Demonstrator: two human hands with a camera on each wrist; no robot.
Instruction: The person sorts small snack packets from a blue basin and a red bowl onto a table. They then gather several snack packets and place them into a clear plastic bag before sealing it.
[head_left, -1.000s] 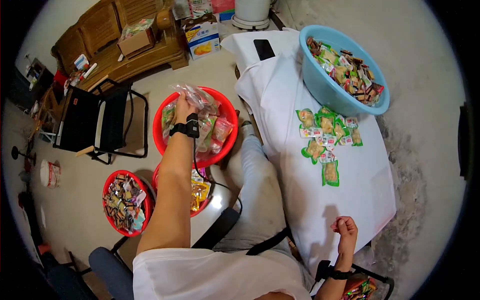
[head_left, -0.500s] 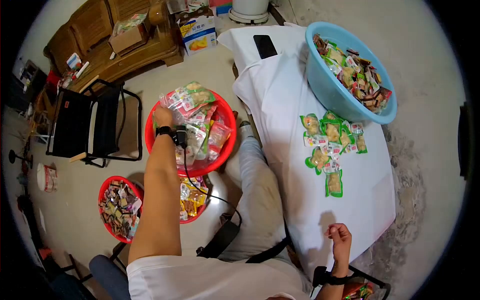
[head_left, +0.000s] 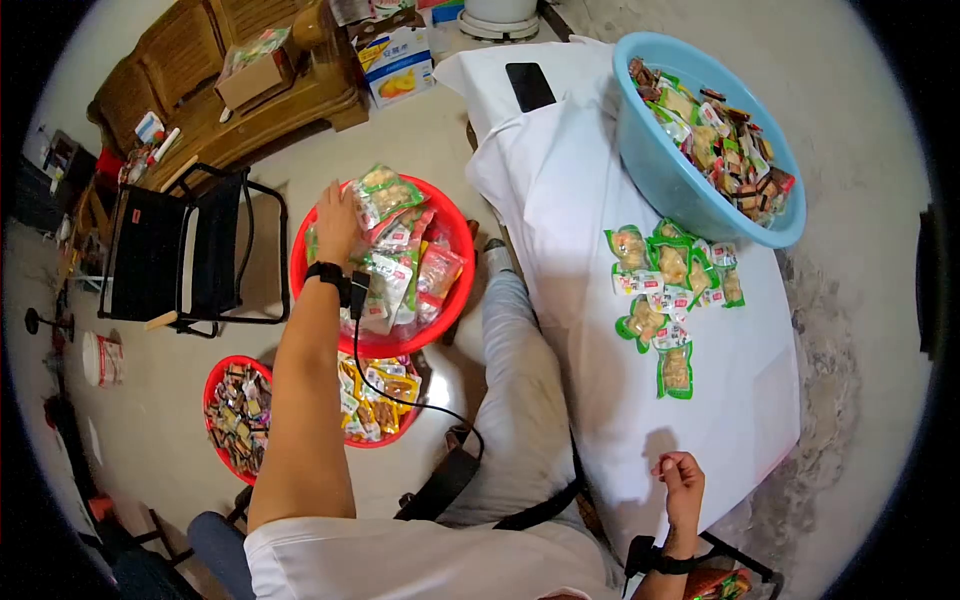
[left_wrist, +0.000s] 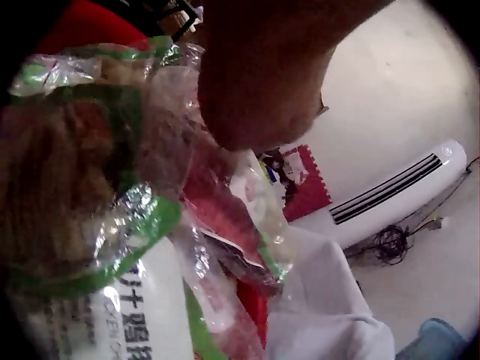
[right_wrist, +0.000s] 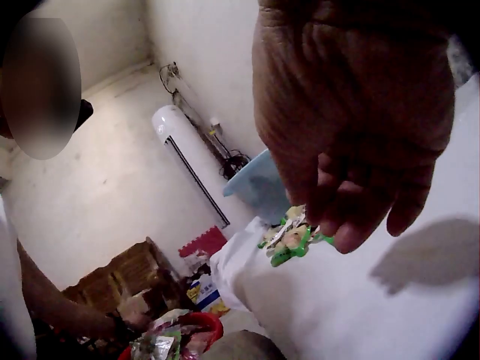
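Note:
My left hand (head_left: 338, 228) reaches into the left side of a red basin (head_left: 464, 290) heaped with clear and green-edged snack packets (head_left: 392, 290); its fingertips are partly hidden, and whether it grips a packet cannot be told. In the left wrist view, a green-edged packet (left_wrist: 161, 217) lies close below the hand (left_wrist: 262, 82). Above the white-clothed table, my right hand (head_left: 682, 485) hangs with fingers loosely curled and nothing visible in them; the right wrist view shows this hand (right_wrist: 352, 127) too. Several green-edged packets (head_left: 674, 368) lie in a cluster on the cloth (head_left: 600, 400).
A blue tub (head_left: 640, 150) of mixed packets stands at the table's far right, and a black phone (head_left: 530, 87) at its far end. Lower red basins hold yellow packets (head_left: 385, 415) and small dark packets (head_left: 238, 420). A black folding chair (head_left: 150, 250) stands left, near a wooden bench (head_left: 180, 70).
My left hand has moved left and down along the basin's side, away from the clear packets it was handling; a green-edged packet now lies on top of the heap. The right hand has barely moved.

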